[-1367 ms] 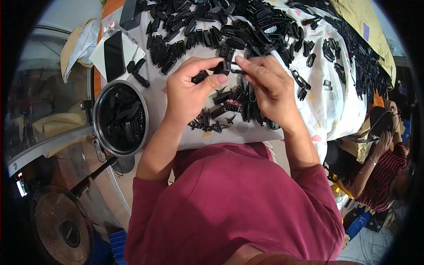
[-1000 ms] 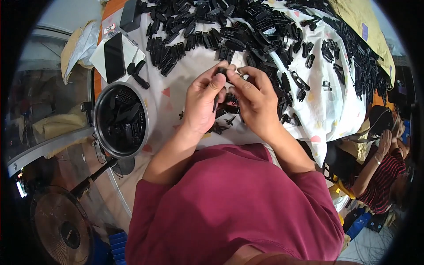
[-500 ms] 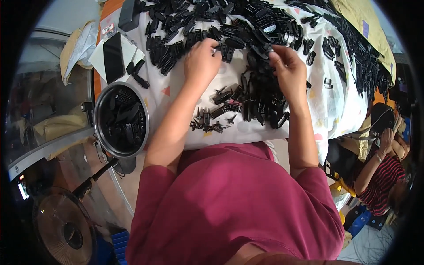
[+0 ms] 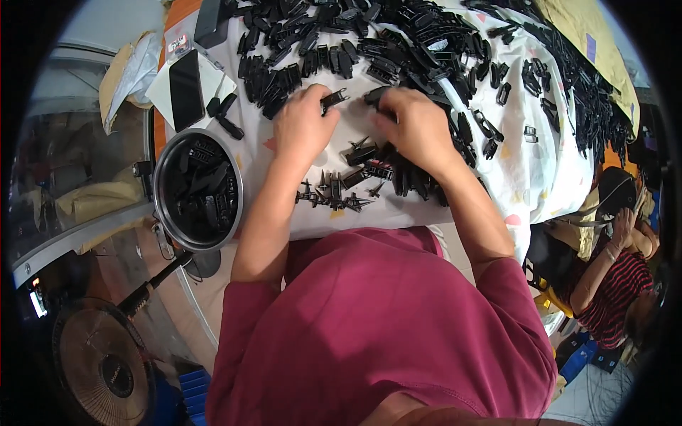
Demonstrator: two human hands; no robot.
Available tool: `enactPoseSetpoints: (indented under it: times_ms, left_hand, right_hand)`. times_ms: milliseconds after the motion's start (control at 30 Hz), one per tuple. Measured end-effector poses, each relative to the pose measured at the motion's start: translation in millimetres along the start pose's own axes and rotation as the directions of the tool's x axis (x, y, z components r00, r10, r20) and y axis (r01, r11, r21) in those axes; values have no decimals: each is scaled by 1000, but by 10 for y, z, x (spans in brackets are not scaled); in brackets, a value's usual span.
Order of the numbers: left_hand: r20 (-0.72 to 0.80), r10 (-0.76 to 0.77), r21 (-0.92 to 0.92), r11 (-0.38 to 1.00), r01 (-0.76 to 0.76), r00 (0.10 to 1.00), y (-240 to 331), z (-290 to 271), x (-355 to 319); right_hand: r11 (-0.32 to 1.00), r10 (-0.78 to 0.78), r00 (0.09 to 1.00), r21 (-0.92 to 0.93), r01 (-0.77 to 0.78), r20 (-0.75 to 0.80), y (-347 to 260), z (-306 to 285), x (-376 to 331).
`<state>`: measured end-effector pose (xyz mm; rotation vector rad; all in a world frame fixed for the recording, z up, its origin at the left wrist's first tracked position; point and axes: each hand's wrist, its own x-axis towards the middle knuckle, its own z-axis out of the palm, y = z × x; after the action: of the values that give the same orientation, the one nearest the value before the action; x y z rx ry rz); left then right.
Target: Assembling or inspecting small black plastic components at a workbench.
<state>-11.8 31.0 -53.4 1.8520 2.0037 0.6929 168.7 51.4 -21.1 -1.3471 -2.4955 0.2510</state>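
My left hand (image 4: 304,126) is closed around a small black plastic clip part (image 4: 334,99), whose forked end juts out past my fingertips toward the right. Close by, my right hand (image 4: 420,129) is curled, palm down, with a longer black plastic piece (image 4: 375,96) at its fingertips; blur partly hides the grip. Just below both hands lie small dark parts with pointed pins (image 4: 332,192), beside a heap of black pieces (image 4: 412,177) that my right forearm partly covers.
A large pile of black parts (image 4: 298,35) spreads over the far side of the white cloth (image 4: 522,156). At left are a round metal bowl (image 4: 240,192) of black pieces and a phone (image 4: 186,89). A fan (image 4: 106,362) stands lower left; another person (image 4: 611,284) sits at right.
My left hand has drawn back toward me and now grips a clip part. The right hand has swung left and nearer, bringing a black piece close to the left one.
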Motion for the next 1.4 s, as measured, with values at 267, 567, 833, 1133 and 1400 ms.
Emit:
enactPoseSetpoints:
  times_ms: [267,567,833,1133,1400]
  left_hand:
    - [128,23,-718,692,77,991,237,-381,-203]
    - [-120,309,-670,676,-307,943,348,-456,-231]
    - [-46,176,-678,718,-161,983,402,-520,-308]
    - [256,-68,-966,29,258,964,384,-178,-388]
    - [96,-33,-959,265,101,995,551,-207,-512]
  right_hand:
    - [732,-44,993,673,105,-107,-208,-171,-17]
    - [755,-50,978,633,170,-204,-155,-416,-92]
    - [781,-171,952,554,287,-252,-159,-471,-152]
    - [887,-161,921,358,293,-353,-288,-266,-261]
    - [780,140,979,625,-20,-145,-184,-237,-352]
